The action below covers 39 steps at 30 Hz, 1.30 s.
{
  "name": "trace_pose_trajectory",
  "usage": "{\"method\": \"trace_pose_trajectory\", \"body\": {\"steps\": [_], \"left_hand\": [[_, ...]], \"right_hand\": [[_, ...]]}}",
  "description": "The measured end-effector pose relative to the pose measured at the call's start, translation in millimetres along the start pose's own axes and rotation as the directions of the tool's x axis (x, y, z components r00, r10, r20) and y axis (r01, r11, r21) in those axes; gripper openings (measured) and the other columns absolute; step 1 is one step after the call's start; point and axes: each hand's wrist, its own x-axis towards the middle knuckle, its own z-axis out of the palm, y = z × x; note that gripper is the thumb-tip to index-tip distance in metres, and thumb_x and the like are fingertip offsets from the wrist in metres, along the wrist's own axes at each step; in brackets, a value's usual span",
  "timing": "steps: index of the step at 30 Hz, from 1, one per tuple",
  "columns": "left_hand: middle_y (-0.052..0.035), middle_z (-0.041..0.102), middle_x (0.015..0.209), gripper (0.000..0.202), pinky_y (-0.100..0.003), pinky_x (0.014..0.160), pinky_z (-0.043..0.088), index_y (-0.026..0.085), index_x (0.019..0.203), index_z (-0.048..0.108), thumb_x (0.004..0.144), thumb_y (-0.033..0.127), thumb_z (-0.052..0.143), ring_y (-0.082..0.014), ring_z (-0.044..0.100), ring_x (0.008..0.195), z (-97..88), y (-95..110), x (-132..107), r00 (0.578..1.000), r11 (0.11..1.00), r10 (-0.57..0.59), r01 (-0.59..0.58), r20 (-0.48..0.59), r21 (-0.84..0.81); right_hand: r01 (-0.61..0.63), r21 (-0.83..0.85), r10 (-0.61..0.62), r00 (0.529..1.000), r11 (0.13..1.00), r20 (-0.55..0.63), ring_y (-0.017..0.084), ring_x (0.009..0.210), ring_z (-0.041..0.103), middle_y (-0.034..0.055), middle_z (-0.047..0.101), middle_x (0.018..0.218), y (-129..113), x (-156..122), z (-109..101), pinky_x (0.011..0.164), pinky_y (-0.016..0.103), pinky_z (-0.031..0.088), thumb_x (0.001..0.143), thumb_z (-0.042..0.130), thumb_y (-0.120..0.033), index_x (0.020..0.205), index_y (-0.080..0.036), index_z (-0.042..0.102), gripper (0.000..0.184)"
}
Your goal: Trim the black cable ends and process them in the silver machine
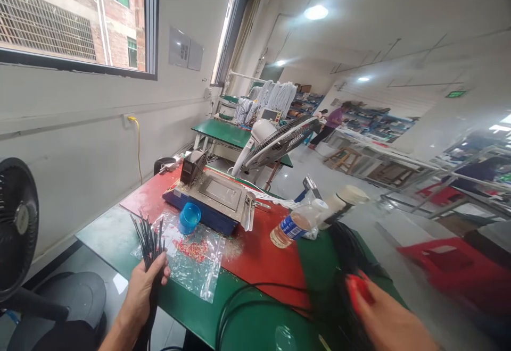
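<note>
My left hand (144, 287) is closed round a bundle of thin black cables (149, 236) whose ends fan out upward, at the near left edge of the green and red table (259, 255). My right hand (373, 308) is blurred at the lower right, touching a dark mass of black cables (347, 250); something red shows at its fingertips. A clear plastic bag (194, 258) with small red parts lies flat beside my left hand. A blue cup (189, 217) stands next to a metal bench machine (213, 194). A black cable loop (255, 298) lies on the green mat.
A plastic bottle (293, 227) lies on its side on the red mat. A white fan (275, 141) stands behind the machine and a black fan (16, 228) at far left. More benches, shelves and a person in purple (329, 122) are further back.
</note>
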Motion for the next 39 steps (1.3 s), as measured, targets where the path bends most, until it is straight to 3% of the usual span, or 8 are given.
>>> {"method": "trace_pose_trajectory", "body": {"steps": [2,5,9,13,22,26,33,39], "left_hand": [[0.0048,0.049,0.052,0.030,-0.019,0.042,0.031,0.016,0.069,0.057,0.071,0.043,0.067,-0.0071,0.038,0.045,3.8,3,-7,1.000,1.000,-0.018,0.018,0.017,-0.026],[0.0093,0.034,0.044,0.034,-0.018,0.037,0.019,0.017,0.062,0.051,0.072,0.046,0.065,-0.0049,0.024,0.040,8.2,5,-19,0.998,0.998,-0.049,0.050,0.027,-0.026],[0.0106,0.028,0.041,0.039,-0.019,0.036,0.013,0.019,0.056,0.046,0.071,0.049,0.065,-0.0039,0.017,0.038,8.8,8,-34,0.991,0.992,-0.118,0.120,0.066,-0.031],[0.0105,0.029,0.039,0.039,-0.019,0.036,0.012,0.019,0.055,0.049,0.068,0.051,0.067,-0.0033,0.017,0.035,8.2,11,-43,0.975,0.979,-0.202,0.203,0.095,-0.002],[-0.0010,0.058,0.055,0.034,-0.021,0.048,0.036,0.015,0.066,0.063,0.060,0.045,0.076,-0.0102,0.047,0.049,20.3,17,-44,0.980,0.985,-0.171,0.170,0.104,0.015],[0.0056,0.044,0.042,0.038,-0.021,0.041,0.020,0.014,0.061,0.060,0.060,0.050,0.074,-0.0064,0.031,0.039,21.5,17,-42,0.982,0.979,-0.183,0.177,0.053,0.100],[0.0093,0.033,0.039,0.041,-0.022,0.043,0.015,0.018,0.052,0.048,0.067,0.050,0.067,-0.0053,0.022,0.039,25.5,23,-43,0.991,0.979,-0.126,0.119,0.035,0.166],[0.0090,0.033,0.039,0.040,-0.021,0.043,0.018,0.019,0.052,0.046,0.071,0.049,0.064,-0.0067,0.023,0.041,22.7,25,-37,0.997,0.991,-0.074,0.078,-0.039,0.113]], "right_hand": [[-0.014,0.389,-0.089,0.965,0.921,0.245,0.018,0.043,0.053,0.0045,0.061,0.051,-58,-15,9,0.039,0.025,0.037,0.067,0.057,-0.053,0.070,-0.026,0.073,0.031],[-0.158,0.762,-0.424,0.751,0.628,0.506,0.017,0.057,0.056,0.0031,0.063,0.063,-150,-45,25,0.052,0.025,0.042,0.071,0.061,-0.049,0.079,-0.020,0.073,0.032],[-0.522,0.761,-0.633,0.451,0.385,0.630,0.008,0.043,0.038,-0.0035,0.048,0.048,-230,-84,46,0.043,0.021,0.029,0.064,0.071,-0.047,0.080,-0.016,0.071,0.035],[-0.734,0.630,-0.702,0.307,0.255,0.643,0.006,0.040,0.036,-0.0054,0.047,0.046,-255,-100,58,0.040,0.019,0.025,0.056,0.078,-0.046,0.079,-0.014,0.069,0.040],[-0.841,0.536,-0.659,0.362,0.075,0.660,0.005,0.036,0.034,-0.0065,0.044,0.042,-255,-110,75,0.037,0.019,0.024,0.062,0.073,-0.043,0.065,-0.014,0.058,0.033],[-0.623,0.764,-0.674,0.492,0.171,0.552,0.005,0.043,0.037,-0.0051,0.046,0.047,-250,-107,74,0.041,0.018,0.026,0.062,0.075,-0.039,0.061,-0.013,0.060,0.030],[-0.707,0.674,-0.675,0.390,0.217,0.627,0.006,0.036,0.033,-0.0067,0.041,0.042,-246,-106,81,0.039,0.020,0.024,0.070,0.065,-0.053,0.066,-0.015,0.055,0.040],[-0.252,0.848,-0.742,0.411,0.466,0.529,0.011,0.062,0.043,-0.0017,0.052,0.068,-234,-94,78,0.054,0.021,0.029,0.067,0.070,-0.048,0.077,-0.015,0.062,0.035]]}}
